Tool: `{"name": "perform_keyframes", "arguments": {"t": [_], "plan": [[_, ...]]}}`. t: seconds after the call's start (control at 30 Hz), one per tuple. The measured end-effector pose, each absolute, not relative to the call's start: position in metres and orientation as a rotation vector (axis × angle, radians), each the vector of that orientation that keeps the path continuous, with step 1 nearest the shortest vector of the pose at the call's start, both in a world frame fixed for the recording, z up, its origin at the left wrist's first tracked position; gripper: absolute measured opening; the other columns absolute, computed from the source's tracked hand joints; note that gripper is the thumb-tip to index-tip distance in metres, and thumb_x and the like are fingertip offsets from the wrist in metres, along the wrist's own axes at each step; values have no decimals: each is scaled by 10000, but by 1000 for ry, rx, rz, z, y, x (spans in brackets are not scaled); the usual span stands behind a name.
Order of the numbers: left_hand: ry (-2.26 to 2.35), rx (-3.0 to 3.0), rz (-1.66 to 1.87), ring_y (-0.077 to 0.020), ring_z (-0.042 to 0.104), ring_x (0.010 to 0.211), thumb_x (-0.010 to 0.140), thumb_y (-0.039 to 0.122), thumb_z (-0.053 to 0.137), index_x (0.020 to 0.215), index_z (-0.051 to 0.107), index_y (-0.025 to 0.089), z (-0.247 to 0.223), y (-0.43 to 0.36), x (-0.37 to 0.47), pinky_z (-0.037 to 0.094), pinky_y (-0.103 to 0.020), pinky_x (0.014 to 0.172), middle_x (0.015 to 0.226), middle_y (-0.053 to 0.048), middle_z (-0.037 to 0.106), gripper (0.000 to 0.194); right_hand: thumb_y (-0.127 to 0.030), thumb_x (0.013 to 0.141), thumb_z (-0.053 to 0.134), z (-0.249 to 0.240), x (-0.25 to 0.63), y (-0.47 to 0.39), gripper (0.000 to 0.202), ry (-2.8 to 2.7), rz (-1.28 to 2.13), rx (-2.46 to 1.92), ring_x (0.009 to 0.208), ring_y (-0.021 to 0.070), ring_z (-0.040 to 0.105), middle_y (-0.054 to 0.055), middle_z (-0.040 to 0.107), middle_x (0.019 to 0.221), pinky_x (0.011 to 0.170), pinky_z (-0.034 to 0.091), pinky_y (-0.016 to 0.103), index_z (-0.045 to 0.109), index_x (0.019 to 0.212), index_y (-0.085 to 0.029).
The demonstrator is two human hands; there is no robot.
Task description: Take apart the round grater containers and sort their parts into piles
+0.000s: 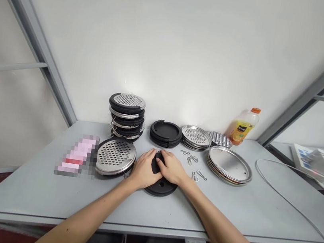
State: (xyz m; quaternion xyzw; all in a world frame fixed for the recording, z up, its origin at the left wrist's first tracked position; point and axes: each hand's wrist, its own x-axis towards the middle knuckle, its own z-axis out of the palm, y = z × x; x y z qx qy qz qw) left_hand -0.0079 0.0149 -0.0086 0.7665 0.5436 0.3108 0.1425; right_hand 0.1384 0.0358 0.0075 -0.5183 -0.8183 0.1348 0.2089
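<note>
A round black piece [162, 186] lies on the table in front of me, with a hole near its front edge. My left hand [145, 170] grips its left side, and my right hand [172, 168] grips it from the right. Both sets of fingertips press together at its far edge, where a small bit of metal shows. Much of the disc is hidden under the hands. Just left of my left hand sits a perforated steel grater disc [116, 156] on a black base. Small metal clips [193, 158] lie to the right of my right hand.
Behind stand a tall stack of grater discs [127, 110], black rings [165, 132], perforated plates [196, 136] and plain steel plates [230, 164]. An orange-capped bottle [242, 127] is by the wall. A white cable [289, 200] curves at right; a blurred pink item [79, 154] lies left.
</note>
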Motion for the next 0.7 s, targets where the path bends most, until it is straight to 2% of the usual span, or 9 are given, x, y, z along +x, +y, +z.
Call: {"name": "perform_keyframes", "arguments": {"t": [0.3, 0.47, 0.7], "plan": [[1598, 2137, 880, -346, 494, 1269, 704, 362, 675, 1365, 415, 173, -7, 14, -8, 402, -498, 1054, 1362, -167, 529, 735, -290, 896, 477, 10, 139, 35, 225, -2240, 391, -1401, 974, 226, 591, 134, 650, 1045, 862, 419, 302, 573, 1026, -133], [1607, 2126, 820, -365, 399, 1346, 696, 353, 671, 1384, 395, 102, -9, 17, -9, 370, -494, 1086, 1481, -218, 364, 783, -283, 901, 472, 11, 136, 33, 259, -2256, 429, -1287, 1023, 217, 589, 126, 658, 1086, 903, 408, 298, 594, 1076, -136], [1575, 2133, 960, -320, 484, 1280, 727, 360, 643, 1341, 429, 119, -7, 19, -8, 399, -471, 1068, 1391, -193, 483, 693, -261, 899, 467, 6, 137, 36, 289, -2040, 519, -1387, 1037, 219, 618, 111, 686, 1111, 908, 436, 314, 640, 1106, -157]]}}
